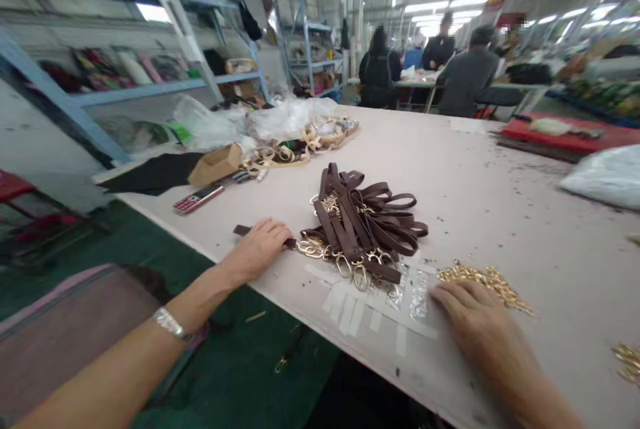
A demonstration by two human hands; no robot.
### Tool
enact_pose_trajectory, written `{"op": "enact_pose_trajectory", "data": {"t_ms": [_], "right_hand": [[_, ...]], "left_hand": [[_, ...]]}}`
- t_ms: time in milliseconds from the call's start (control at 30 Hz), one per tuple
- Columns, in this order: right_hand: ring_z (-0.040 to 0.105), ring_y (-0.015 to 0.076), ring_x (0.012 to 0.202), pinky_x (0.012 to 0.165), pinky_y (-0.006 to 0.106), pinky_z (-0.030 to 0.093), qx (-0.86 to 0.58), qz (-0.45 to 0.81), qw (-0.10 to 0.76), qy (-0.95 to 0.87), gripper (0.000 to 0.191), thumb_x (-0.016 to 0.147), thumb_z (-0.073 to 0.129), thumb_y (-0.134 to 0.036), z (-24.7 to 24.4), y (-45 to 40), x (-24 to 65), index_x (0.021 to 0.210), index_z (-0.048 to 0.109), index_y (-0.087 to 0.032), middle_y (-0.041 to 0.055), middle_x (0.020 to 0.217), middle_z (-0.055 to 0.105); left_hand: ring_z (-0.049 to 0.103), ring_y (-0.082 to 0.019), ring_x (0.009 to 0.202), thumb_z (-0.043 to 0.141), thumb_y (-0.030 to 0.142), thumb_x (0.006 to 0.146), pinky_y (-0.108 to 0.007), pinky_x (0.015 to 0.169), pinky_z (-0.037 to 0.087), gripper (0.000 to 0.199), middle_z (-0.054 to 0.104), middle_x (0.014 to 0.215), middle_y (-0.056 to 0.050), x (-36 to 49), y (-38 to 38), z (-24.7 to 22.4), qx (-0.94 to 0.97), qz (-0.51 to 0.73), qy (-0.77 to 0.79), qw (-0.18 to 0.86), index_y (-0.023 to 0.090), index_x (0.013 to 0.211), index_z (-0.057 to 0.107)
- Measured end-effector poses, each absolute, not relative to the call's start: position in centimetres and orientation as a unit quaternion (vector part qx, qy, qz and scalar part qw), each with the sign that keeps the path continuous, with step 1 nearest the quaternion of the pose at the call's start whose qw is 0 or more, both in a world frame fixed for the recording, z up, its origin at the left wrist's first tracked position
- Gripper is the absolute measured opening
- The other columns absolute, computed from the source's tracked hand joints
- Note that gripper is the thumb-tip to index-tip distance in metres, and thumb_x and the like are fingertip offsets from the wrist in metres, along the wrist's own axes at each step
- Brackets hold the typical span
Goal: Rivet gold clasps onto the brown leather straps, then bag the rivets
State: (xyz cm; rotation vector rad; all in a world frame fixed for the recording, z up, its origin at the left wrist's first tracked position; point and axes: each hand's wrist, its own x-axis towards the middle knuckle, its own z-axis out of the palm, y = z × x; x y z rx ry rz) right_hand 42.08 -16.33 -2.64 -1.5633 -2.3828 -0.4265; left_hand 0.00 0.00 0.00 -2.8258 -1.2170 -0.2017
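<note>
We judge the work to be partway along; the brown straps [350, 216] heaped on the table [465, 182] already carry gold fittings [331, 203] where their ends show; a loose pile of gold pieces [500, 284] lies unattached to the right of the heap, and a second lot [628, 361] lies at the right edge of view; how many straps are finished we cannot count, since they overlap.

A single strap [291, 243] lies to the left of the heap, directly beneath our left hand [264, 247] and showing on both sides of it; its right end seems to meet a gold ring just beside the heap. The left grip lies palm down, fingers close together over that strap; whether it clamps the leather is hidden from us; our right hand [475, 316] has its fingertips at the near edge of the gold pile, beside the clear packets [420, 294]; whether that grip pinches a piece we cannot tell.
</note>
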Motion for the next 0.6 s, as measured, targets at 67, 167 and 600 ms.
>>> {"op": "enact_pose_trajectory", "data": {"t_ms": [67, 167, 600], "right_hand": [[0.055, 0.0279, 0.097, 0.087, 0.043, 0.047, -0.531, -0.156, 0.121, -0.824, 0.028, 0.083, 0.058, -0.005, -2.9, -15.9, 42.3, 0.109, 0.063, -0.016, 0.0088, 0.108, 0.065], [0.056, 0.0274, 0.093, 0.082, 0.042, 0.047, -0.522, -0.153, 0.111, -0.832, 0.030, 0.080, 0.059, -0.005, -3.4, -15.3, 43.0, 0.106, 0.065, -0.020, 0.0078, 0.104, 0.064], [0.060, 0.0245, 0.077, 0.073, 0.037, 0.043, -0.639, -0.171, 0.099, -0.743, 0.023, 0.072, 0.067, 0.001, -4.3, -15.4, 41.8, 0.077, 0.069, -0.022, 0.0042, 0.079, 0.067]], "left_hand": [[0.059, -0.027, 0.102, 0.046, 0.013, 0.095, -0.052, 0.104, 0.037, 0.020, 0.067, 0.102, -0.013, -0.5, -0.7, 0.6, -0.911, -0.058, -0.406, 0.031, 0.011, 0.105, 0.063], [0.061, -0.024, 0.096, 0.044, 0.016, 0.097, -0.043, 0.096, 0.046, 0.021, 0.066, 0.099, -0.011, -1.1, -2.2, 1.6, -0.902, -0.053, -0.429, 0.019, 0.014, 0.107, 0.062], [0.065, -0.029, 0.111, 0.071, 0.054, 0.076, -0.037, 0.099, 0.051, 0.049, 0.071, 0.120, -0.005, 2.8, -10.5, -0.1, -0.608, -0.341, -0.511, -0.503, 0.027, 0.117, 0.069]]}}
